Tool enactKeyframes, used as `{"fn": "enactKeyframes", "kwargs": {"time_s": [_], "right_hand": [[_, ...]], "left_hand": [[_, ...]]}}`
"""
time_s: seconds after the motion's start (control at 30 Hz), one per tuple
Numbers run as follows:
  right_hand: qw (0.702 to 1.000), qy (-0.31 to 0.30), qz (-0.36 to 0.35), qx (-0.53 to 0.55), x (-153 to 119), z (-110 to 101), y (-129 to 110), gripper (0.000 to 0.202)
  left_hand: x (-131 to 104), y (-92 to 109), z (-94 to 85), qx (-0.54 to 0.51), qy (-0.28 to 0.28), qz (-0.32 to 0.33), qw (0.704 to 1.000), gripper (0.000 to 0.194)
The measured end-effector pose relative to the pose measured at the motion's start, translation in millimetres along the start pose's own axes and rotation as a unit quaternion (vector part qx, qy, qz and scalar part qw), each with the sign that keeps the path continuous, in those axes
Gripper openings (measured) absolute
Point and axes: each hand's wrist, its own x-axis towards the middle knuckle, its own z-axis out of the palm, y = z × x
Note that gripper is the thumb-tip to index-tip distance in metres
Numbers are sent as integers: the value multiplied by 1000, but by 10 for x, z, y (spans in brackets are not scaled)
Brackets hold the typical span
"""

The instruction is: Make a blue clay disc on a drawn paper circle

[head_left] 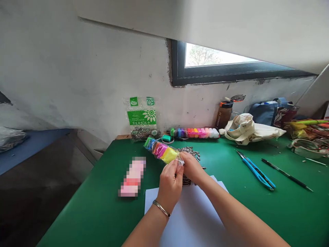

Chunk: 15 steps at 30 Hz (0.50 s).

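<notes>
A clear plastic pack of coloured modelling clay [160, 151] is held up over the green table, its blocks running from green and blue to pink and yellow. My left hand [171, 180], with a bangle at the wrist, pinches the near end of the wrapper. Beside it, my right hand [191, 167] is closed on the same end; some of its fingers are hidden. Striped sunflower seeds [190, 151] lie in a pile just behind my hands, partly covered by them. White paper sheets [190, 216] lie under my forearms.
At the back stand a seed bag [142, 120], another clay pack [196, 132], a green-lidded small item [166, 138], a bottle [224, 115] and a cream cloth bag [246, 128]. On the right are a blue utility knife [257, 171] and a pen [286, 174]. A blurred pink object [133, 178] lies left.
</notes>
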Motion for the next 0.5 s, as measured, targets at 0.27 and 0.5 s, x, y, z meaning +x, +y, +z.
{"fn": "enactKeyframes", "kwargs": {"time_s": [0.27, 0.5], "right_hand": [[993, 32, 34, 112, 75, 9, 138, 21], [974, 0, 30, 223, 30, 25, -8, 36]], "left_hand": [[68, -105, -138, -226, 55, -158, 960, 28], [222, -354, -155, -410, 104, -380, 822, 44]]}}
